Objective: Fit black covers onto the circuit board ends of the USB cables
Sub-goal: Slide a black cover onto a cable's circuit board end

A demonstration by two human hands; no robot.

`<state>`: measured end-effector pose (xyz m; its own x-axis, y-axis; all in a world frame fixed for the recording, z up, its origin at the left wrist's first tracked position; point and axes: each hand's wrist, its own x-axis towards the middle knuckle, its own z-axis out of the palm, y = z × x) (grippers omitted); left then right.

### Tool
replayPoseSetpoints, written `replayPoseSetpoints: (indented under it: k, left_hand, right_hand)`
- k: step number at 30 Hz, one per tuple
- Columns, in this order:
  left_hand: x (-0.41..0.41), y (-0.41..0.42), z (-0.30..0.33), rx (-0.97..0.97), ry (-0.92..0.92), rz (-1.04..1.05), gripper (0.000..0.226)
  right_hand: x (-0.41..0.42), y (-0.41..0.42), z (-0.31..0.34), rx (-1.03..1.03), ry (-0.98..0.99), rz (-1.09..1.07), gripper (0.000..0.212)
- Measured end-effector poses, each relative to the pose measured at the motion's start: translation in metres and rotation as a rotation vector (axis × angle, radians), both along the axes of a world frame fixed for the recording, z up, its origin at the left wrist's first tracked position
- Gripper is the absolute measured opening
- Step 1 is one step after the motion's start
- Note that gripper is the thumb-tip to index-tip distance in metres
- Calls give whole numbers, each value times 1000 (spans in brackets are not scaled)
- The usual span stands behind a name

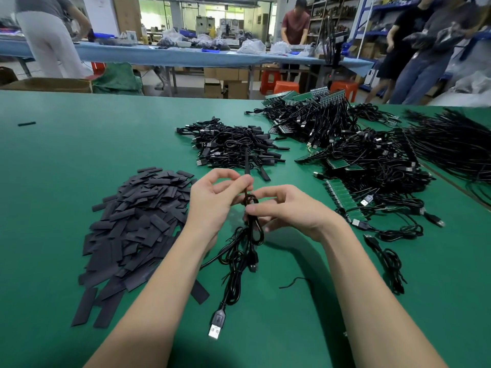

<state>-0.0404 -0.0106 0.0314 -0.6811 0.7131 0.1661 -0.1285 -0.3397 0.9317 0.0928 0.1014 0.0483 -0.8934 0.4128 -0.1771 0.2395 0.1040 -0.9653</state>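
Both my hands hold one black USB cable (240, 251) above the green table. My left hand (212, 200) pinches its upper end, where a thin black covered end (247, 166) sticks up and away. My right hand (289, 208) pinches the coiled cable just below. The cable's loops hang down to the mat, and its USB plug (215, 328) lies near the front. A heap of flat black covers (132, 229) lies to the left.
A pile of covered cables (233, 147) sits behind my hands. Uncovered cables with green circuit boards (345, 160) fill the right side, and one loose cable (385, 258) lies at the right. People stand at a blue bench (159, 55) beyond the table.
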Motion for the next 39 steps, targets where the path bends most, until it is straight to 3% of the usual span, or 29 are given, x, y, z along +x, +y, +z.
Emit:
replayPoseSetpoints:
  k: [2, 4, 8, 9, 11, 12, 14, 17, 19, 22, 26, 31, 34, 39]
  left_hand:
    - [-4, 1, -1, -57, 19, 6, 12]
    - [-9, 1, -6, -244, 101, 67, 10]
    - [-9, -1, -18, -679, 545, 76, 15]
    - [-6, 0, -18, -735, 644, 40, 19]
    - [-2, 0, -16, -806, 755, -5, 28]
    - [0, 1, -14, -827, 776, -9, 31]
    - [1, 3, -12, -848, 770, -2, 30]
    - [2, 2, -13, -831, 700, 38, 32]
    - [1, 2, -15, -799, 627, 65, 32]
    - [-1, 1, -16, -663, 405, 63, 19]
    - [-4, -1, -16, -490, 153, -41, 11]
    - [-8, -4, -11, -344, -263, -267, 18]
    - [-9, -5, -10, -287, -445, -356, 24]
    - [-9, -6, -13, -272, -598, -394, 18]
  right_hand:
    - [-6, 4, 7, -24, 37, -60, 28]
    - [-23, 12, 18, -26, 94, -219, 31]
    - [-70, 38, 50, -87, 177, -428, 44]
    - [-78, 44, 54, -68, 143, -455, 45]
    - [-83, 52, 52, 180, -95, -464, 44]
    - [-79, 52, 48, 323, -221, -431, 42]
    - [-65, 44, 36, 400, -423, -318, 31]
    - [-45, 27, 17, 357, -536, -205, 25]
    - [-36, 21, 2, 252, -378, -240, 14]
    - [-28, 13, -11, -45, -84, -319, 15]
    - [-21, 6, -21, -343, 102, -314, 15]
    - [-15, 5, -16, -552, 170, -267, 29]
    - [-16, 3, -16, -639, 176, -262, 9]
    - [-16, -2, -18, -793, 190, -294, 9]
